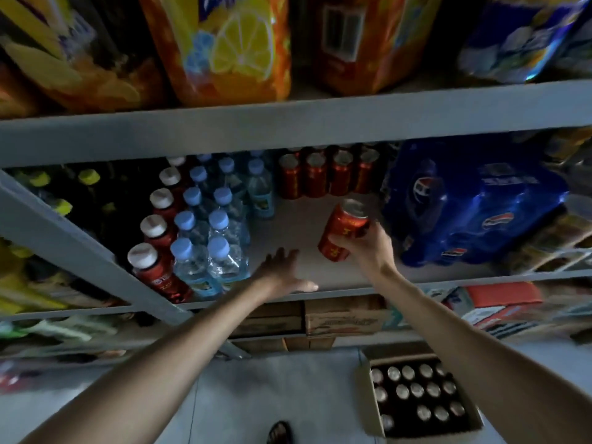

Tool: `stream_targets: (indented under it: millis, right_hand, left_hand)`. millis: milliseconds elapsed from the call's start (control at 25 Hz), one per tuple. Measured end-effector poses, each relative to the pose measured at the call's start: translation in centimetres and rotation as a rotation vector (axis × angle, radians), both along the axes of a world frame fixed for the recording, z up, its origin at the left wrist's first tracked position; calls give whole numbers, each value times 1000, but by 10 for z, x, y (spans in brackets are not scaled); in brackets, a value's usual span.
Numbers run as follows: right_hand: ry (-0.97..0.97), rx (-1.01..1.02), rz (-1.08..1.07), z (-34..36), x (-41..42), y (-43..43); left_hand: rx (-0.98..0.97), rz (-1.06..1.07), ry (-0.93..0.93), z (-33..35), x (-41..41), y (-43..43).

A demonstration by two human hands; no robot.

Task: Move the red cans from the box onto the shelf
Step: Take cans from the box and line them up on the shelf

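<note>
My right hand (365, 248) grips a red can (342, 230), tilted, just above the bare patch of the grey shelf (304, 219). Several red cans (323, 177) stand in a row at the back of that shelf. My left hand (285, 272) rests flat on the shelf's front edge, fingers spread, holding nothing. On the floor at the lower right sits an open cardboard box (374, 411) with several cans (416, 392) standing upright inside, only their silver tops showing.
Water bottles with blue caps (214, 238) and red bottles with white caps (153, 248) fill the shelf's left. A blue shrink-wrapped pack (464, 203) sits on the right. Orange drink packs (224, 49) fill the shelf above. Cardboard boxes (342, 318) lie underneath.
</note>
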State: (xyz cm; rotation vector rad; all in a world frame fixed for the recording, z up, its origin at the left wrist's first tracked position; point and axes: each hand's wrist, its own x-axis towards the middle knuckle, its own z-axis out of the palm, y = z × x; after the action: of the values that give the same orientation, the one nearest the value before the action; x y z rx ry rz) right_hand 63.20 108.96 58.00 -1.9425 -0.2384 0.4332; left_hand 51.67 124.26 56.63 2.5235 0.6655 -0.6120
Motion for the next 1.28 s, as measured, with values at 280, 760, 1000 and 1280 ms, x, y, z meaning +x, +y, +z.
stream_targets:
  millis: [280, 760, 1000, 1280]
  right_hand:
    - [-88, 187, 182, -51, 49, 87]
    - [-226, 303, 229, -76, 61, 150]
    - [-205, 212, 224, -79, 62, 146]
    - [-75, 299, 74, -80, 60, 150]
  left_hand:
    - [86, -104, 130, -37, 9, 14]
    - [97, -97, 111, -35, 10, 13]
    - [93, -114, 115, -36, 10, 16]
    - [88, -126, 114, -39, 10, 16]
